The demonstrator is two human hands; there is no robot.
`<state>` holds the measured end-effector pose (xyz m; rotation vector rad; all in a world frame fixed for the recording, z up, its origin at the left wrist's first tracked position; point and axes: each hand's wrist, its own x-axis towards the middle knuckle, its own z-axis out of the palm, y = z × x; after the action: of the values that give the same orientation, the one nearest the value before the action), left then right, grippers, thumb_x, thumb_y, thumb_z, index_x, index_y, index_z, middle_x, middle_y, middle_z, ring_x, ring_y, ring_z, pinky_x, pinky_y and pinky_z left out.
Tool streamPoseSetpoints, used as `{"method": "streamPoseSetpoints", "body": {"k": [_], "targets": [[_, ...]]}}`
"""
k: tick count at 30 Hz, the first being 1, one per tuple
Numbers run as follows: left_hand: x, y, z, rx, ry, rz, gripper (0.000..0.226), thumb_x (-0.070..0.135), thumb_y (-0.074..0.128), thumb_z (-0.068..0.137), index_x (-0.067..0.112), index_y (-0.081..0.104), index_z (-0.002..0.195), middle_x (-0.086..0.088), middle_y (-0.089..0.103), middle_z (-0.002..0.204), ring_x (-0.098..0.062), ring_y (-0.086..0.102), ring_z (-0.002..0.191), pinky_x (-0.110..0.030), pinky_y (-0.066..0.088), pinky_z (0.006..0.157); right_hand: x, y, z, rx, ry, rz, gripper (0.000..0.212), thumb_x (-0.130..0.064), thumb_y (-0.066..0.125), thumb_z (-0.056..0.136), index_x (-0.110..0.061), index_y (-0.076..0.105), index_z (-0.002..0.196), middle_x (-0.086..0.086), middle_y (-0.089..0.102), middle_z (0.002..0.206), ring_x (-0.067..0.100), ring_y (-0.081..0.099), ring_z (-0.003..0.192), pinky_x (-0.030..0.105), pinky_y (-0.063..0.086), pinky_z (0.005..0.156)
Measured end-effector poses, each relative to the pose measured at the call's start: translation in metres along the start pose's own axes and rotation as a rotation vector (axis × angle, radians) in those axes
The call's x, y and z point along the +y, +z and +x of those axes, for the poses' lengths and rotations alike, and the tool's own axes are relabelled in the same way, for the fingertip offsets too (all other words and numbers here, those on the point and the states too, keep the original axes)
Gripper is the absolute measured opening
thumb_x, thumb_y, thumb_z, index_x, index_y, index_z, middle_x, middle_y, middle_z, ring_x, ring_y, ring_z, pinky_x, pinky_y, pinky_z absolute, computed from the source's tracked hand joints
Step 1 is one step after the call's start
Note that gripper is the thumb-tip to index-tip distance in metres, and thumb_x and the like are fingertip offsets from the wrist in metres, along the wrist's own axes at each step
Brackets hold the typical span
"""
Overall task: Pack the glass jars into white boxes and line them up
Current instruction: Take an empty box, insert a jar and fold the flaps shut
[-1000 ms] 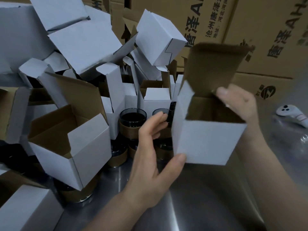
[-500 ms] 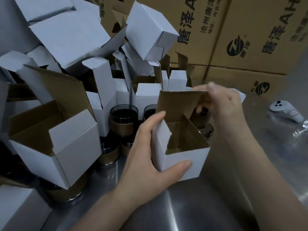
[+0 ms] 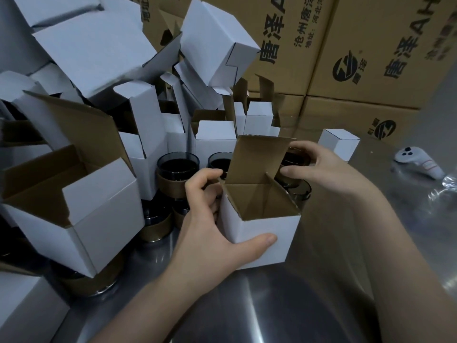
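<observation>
Steel tabletop (image 3: pixel 272 305), white cardboard and dark glass: at centre frame the left hand (image 3: pixel 207 219) clasps an open white box (image 3: pixel 259 238), thumb across its front face and fingers curled round its left side. The right hand (image 3: pixel 329 167) reaches behind the raised lid flap, fingers and thumb curled round the rim of a glass jar (image 3: pixel 295 157) that the flap partly hides. The box stands on the table, brown inside and empty.

To seat the jar cleanly, the packer would do well to keep the box pinned upright with the lid flap pushed back and the side tabs clear. The jar should then go straight down, base first.

More jars (image 3: pixel 176 170), dark with brown bands and open at the top, stand just left of the box among other opened boxes. A tilted open box (image 3: pixel 99 219) at lower left shows only bare cardboard inside. One closed box (image 3: pixel 338 143) stands at right centre, in front of printed brown cartons (image 3: pixel 371 45).
</observation>
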<state>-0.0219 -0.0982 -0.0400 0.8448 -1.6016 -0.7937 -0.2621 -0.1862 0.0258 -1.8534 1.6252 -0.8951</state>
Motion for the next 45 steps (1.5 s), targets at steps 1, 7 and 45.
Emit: {"method": "streamPoseSetpoints", "body": {"k": [1, 7, 45], "targets": [[0.000, 0.000, 0.000, 0.002, -0.003, 0.001, 0.092, 0.043, 0.086, 0.055, 0.056, 0.022, 0.121, 0.008, 0.061, 0.122, -0.010, 0.063, 0.113, -0.031, 0.052, 0.095, 0.000, 0.001, 0.000, 0.016, -0.013, 0.008, 0.061, -0.033, 0.080, 0.077, -0.027, 0.055, 0.132, -0.009, 0.062, 0.122, 0.010, 0.059, 0.112, 0.025, 0.050, 0.090], [0.000, 0.000, 0.000, 0.011, -0.022, -0.009, 0.094, 0.045, 0.087, 0.055, 0.057, 0.022, 0.121, 0.010, 0.062, 0.120, -0.008, 0.064, 0.112, -0.027, 0.053, 0.094, -0.005, -0.005, -0.004, 0.146, -0.118, 0.151, 0.051, -0.034, 0.082, 0.072, -0.026, 0.064, 0.119, -0.009, 0.068, 0.113, 0.007, 0.062, 0.108, 0.024, 0.049, 0.091], [0.003, -0.005, 0.002, -0.043, -0.054, -0.078, 0.093, 0.043, 0.087, 0.059, 0.049, 0.029, 0.132, 0.014, 0.063, 0.122, -0.008, 0.063, 0.113, -0.024, 0.054, 0.091, -0.060, 0.006, -0.044, -0.388, -0.536, 0.489, 0.070, -0.008, 0.074, 0.067, -0.013, 0.051, 0.133, 0.003, 0.061, 0.127, 0.023, 0.060, 0.119, 0.031, 0.051, 0.093]]}}
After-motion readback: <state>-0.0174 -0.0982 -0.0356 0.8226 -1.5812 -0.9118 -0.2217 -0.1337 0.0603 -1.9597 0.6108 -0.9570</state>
